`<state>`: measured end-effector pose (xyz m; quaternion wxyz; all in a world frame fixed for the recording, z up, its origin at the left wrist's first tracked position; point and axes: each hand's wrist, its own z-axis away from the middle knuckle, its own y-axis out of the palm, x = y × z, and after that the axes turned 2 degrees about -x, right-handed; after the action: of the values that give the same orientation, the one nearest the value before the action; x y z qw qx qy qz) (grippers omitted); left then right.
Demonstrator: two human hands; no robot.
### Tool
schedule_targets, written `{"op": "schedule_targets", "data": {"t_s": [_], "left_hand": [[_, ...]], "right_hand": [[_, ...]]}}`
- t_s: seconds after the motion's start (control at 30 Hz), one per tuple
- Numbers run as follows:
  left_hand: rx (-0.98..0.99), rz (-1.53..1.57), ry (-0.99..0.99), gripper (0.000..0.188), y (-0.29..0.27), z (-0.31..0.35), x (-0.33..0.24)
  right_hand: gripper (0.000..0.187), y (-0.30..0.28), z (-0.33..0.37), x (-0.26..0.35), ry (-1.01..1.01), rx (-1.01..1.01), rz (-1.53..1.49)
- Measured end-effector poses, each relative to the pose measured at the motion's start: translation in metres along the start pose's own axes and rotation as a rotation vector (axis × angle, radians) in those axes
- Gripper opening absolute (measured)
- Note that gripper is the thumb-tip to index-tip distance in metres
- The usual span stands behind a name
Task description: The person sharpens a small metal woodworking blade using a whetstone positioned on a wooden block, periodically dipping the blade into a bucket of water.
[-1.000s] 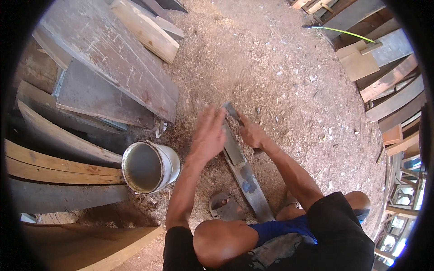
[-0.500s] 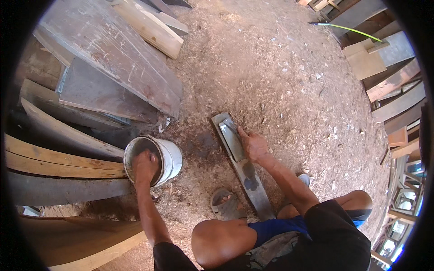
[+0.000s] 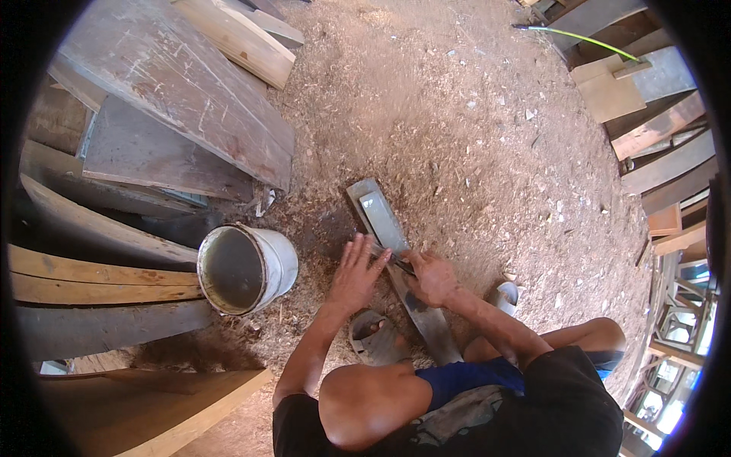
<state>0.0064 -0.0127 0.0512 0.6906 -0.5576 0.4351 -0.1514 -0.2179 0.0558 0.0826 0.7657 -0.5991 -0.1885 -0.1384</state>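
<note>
A grey rectangular sharpening stone [image 3: 383, 219] lies lengthwise on a narrow wooden board [image 3: 428, 324] on the ground in front of me. My right hand [image 3: 432, 280] is closed round a dark, narrow piece that looks like a metal blade [image 3: 404, 264], at the stone's near end. My left hand [image 3: 355, 270] reaches in from the left with its fingers stretched out, its fingertips close to the blade and the stone's edge. Whether they touch the blade I cannot tell. Left of that hand stands a white bucket [image 3: 283, 263] holding murky water [image 3: 232, 266].
Wooden planks [image 3: 183, 99] lean and lie along the left side, close to the bucket. More boards [image 3: 662, 164] line the right, with a yellow-green hose or strip [image 3: 586, 39] above them. Wood shavings cover the ground [image 3: 472, 152]. My sandalled foot [image 3: 377, 335] is beside the board.
My left hand has come out of the bucket and moved right to the stone. My right hand has drawn nearer along the stone, from its far part to its near end.
</note>
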Motion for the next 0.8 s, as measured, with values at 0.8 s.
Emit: {"op": "schedule_targets", "data": {"t_s": [0.8], "left_hand": [[0.134, 0.024, 0.6, 0.074, 0.138, 0.014, -0.12]], "right_hand": [[0.031, -0.059, -0.016, -0.031, 0.362, -0.22, -0.587]]}}
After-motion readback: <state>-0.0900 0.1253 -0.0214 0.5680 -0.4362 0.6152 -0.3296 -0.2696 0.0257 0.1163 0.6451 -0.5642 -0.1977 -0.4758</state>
